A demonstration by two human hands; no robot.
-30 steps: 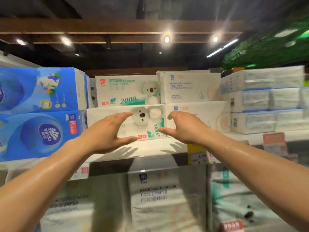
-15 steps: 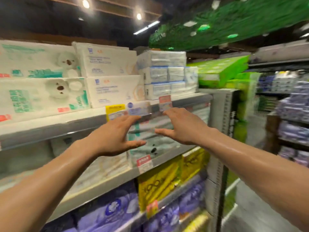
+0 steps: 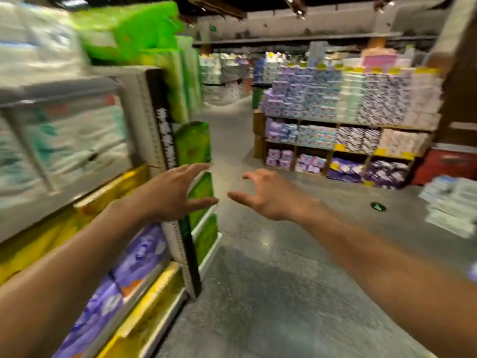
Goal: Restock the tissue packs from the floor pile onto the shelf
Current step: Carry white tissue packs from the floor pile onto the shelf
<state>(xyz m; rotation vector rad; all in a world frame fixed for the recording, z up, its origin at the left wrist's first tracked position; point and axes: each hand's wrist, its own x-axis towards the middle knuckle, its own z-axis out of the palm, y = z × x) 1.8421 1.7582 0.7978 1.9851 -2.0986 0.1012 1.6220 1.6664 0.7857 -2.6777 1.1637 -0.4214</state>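
Both my hands are stretched out in front of me and hold nothing. My left hand point(image 3: 178, 192) hovers beside the end post of the shelf point(image 3: 165, 140), fingers spread. My right hand point(image 3: 263, 195) floats over the grey aisle floor, fingers loosely bent. The shelf unit on my left carries blurred white tissue packs point(image 3: 74, 143) on its upper levels, with yellow and purple packs lower down. A stack of pale blue and white tissue packs point(image 3: 449, 205) sits low at the right edge, on or near the floor.
A grey aisle floor point(image 3: 271, 293) stretches ahead. Green packs point(image 3: 192, 143) fill the shelf end. Across the aisle stands a wooden display point(image 3: 343, 120) stacked with purple and white packs. A red box point(image 3: 444, 166) sits at the far right.
My view has swung right, from facing the white koala tissue packs on the shelf to looking down the aisle. Both hands stayed out in front, empty, and drifted slightly apart.
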